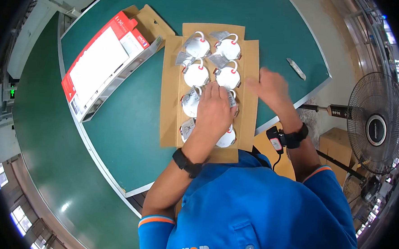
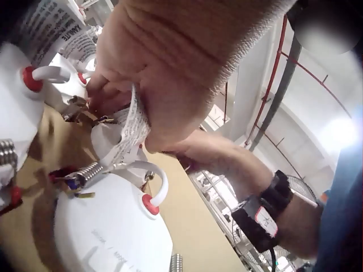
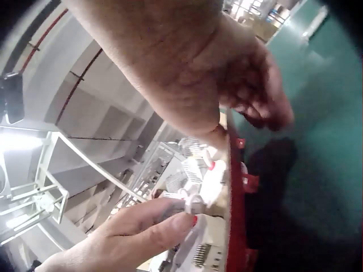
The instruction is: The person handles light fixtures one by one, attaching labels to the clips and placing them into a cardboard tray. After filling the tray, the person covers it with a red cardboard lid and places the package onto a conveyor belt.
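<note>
An open cardboard box [image 1: 170, 91] holds several round white fixtures [image 1: 196, 75] with white cable loops, red collars, metal springs and printed silvery slips. My left hand [image 1: 216, 109] lies over the middle fixtures, its fingers extended; in the left wrist view this hand [image 2: 164, 73] is beside a printed slip [image 2: 133, 133], its fingertips partly hidden. The right wrist view shows its fingers [image 3: 153, 218] by a cable loop. My right hand [image 1: 271, 87], blurred, is at the box's right edge with loosely curled fingers and nothing visible in it; the right wrist view shows this hand [image 3: 244, 85] above the red-marked box side [image 3: 238, 198].
A red and white printed carton [image 1: 97, 60] with an open brown flap lies on the green table [image 1: 131, 143] at the left. A small white object [image 1: 296, 68], possibly a cutter, lies to the right. Beyond the table's right edge stand a fan [image 1: 375, 129] and cardboard boxes [image 1: 336, 147].
</note>
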`<state>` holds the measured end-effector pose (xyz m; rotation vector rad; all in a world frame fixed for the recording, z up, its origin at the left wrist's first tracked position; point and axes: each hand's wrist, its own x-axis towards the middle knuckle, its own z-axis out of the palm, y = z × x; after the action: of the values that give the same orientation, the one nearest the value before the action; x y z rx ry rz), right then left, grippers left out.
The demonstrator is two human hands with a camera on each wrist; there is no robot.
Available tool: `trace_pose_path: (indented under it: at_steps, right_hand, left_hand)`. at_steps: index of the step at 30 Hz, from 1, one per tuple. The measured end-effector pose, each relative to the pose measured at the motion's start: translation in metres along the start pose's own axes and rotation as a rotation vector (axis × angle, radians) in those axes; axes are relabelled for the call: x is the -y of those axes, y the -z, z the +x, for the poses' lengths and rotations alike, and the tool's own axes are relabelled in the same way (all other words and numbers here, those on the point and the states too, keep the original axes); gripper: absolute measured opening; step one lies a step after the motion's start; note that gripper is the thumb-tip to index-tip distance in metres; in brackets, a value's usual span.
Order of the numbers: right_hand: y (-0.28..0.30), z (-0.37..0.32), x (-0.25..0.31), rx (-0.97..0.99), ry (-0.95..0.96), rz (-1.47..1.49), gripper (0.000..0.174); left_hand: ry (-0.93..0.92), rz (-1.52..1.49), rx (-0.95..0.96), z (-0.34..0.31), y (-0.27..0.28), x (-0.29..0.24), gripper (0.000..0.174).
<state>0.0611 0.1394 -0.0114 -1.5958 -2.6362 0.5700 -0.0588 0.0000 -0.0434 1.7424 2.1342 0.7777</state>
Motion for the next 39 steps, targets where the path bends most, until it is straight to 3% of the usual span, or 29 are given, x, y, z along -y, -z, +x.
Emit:
trace_pose_path:
  at_steps: [2,5,8,17,20,23,26,30,35,39]
  right_hand:
    - [0.014,-0.005,0.020,-0.452,0.226,-0.101,0.022]
    - [0.007,0.004,0.052,-0.247,0.520,0.071,0.022]
    - [-0.025,0.026,0.067,0.063,0.509,-0.146,0.020]
    - [-0.031,0.036,0.108,0.159,0.546,-0.609,0.010]
    - [-0.036,0.039,0.108,0.155,0.700,-0.622,0.009]
    - [-0.032,0.037,0.118,0.277,0.667,-0.746,0.012]
    - [-0.036,0.033,0.109,0.202,0.773,-0.797,0.011]
    - [-0.032,0.038,0.100,0.234,0.764,-0.732,0.011]
    - [-0.030,0.053,0.097,0.252,0.681,-0.543,0.013]
    - [-0.024,0.054,0.109,0.306,0.643,-0.590,0.014]
  left_hand:
    - [-0.014,0.040,-0.006,-0.001,-0.008,0.003,0.043]
    - [-0.042,0.062,-0.028,-0.002,-0.010,0.006,0.042]
    - [-0.063,0.101,-0.056,-0.003,-0.015,0.010,0.041]
    - [-0.049,0.061,-0.188,-0.006,-0.029,0.015,0.035]
    - [-0.044,0.020,-0.183,-0.006,-0.026,0.015,0.033]
    - [-0.045,-0.007,-0.196,-0.005,-0.029,0.016,0.030]
    - [-0.046,-0.019,-0.213,-0.005,-0.025,0.014,0.029]
    - [-0.084,0.012,-0.278,-0.004,-0.028,0.015,0.029]
    - [-0.058,0.090,-0.153,-0.006,-0.024,0.013,0.036]
    - [-0.040,0.050,-0.081,-0.008,-0.017,0.013,0.041]
